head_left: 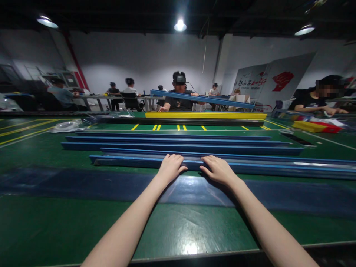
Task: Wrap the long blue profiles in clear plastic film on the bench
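Both my arms reach out over a green worktable [55,222]. My left hand [170,167] and my right hand [217,170] sit side by side on the nearest long blue rail [278,167], fingers curled over its top edge and thumbs on its near side. That rail lies crosswise on the table. Several more blue rails [178,142] lie parallel just behind it.
A dark blue strip [69,183] runs across the table in front of the rails. Opposite me a person holds up another blue rail [203,98] behind a long yellow bar [205,115]. A person sits at the right by red and yellow trays [317,126]. Others sit at far tables.
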### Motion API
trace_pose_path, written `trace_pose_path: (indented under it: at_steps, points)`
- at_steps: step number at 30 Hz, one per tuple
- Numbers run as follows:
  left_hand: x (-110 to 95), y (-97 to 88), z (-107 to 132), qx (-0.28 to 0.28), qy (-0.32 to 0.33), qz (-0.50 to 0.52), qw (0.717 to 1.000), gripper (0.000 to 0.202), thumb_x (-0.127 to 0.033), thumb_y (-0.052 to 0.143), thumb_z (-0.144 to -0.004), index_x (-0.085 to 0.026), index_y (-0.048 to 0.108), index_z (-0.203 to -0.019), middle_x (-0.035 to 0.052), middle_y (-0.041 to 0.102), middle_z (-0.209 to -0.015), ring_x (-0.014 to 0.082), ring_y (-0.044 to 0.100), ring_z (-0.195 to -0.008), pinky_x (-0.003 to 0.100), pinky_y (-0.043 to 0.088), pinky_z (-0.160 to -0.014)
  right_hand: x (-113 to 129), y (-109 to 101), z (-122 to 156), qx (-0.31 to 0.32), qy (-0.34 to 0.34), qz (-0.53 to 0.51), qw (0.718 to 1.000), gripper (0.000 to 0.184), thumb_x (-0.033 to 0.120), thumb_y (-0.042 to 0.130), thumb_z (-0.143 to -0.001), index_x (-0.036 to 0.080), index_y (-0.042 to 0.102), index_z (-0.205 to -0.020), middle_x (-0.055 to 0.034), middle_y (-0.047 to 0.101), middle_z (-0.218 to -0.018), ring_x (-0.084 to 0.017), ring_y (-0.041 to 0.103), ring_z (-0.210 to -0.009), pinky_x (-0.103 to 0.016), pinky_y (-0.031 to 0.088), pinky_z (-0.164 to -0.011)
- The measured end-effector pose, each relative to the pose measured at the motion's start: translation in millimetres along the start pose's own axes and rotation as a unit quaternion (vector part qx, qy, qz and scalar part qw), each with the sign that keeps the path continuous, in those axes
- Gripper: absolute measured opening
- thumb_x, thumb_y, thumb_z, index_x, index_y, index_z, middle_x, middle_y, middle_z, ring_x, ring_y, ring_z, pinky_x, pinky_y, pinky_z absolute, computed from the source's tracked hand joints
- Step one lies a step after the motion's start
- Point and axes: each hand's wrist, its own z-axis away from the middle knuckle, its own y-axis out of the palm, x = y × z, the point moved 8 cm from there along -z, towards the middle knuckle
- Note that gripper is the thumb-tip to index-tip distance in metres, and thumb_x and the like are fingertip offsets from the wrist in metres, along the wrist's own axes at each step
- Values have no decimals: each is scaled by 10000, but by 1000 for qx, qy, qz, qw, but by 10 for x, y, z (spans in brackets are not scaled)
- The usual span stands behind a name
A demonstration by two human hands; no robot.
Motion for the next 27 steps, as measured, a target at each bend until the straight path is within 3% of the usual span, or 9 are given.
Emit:
trace_pose_path:
  at_steps: [16, 27]
  points:
    - [14, -32, 19, -24, -11, -18, 999, 292, -453, 529, -792, -179, 530, -892, 30, 610, -959, 194, 533, -895, 306, 317, -724, -7, -33, -1, -30, -9, 13, 999, 315, 368, 345, -892, 166, 574, -968, -84, 617, -951, -179, 540, -884, -269, 373, -739]
    - [56, -141, 26, -77, -56, -55, 994, 396, -538, 609, -678, -183, 516, -829, 42, 568, -879, 210, 497, -846, 314, 319, -690, 55, -159, 28, -117, -41, 28, 992, 203, 314, 419, -874, 183, 534, -769, -45, 562, -782, -162, 493, -742, -248, 326, -631]
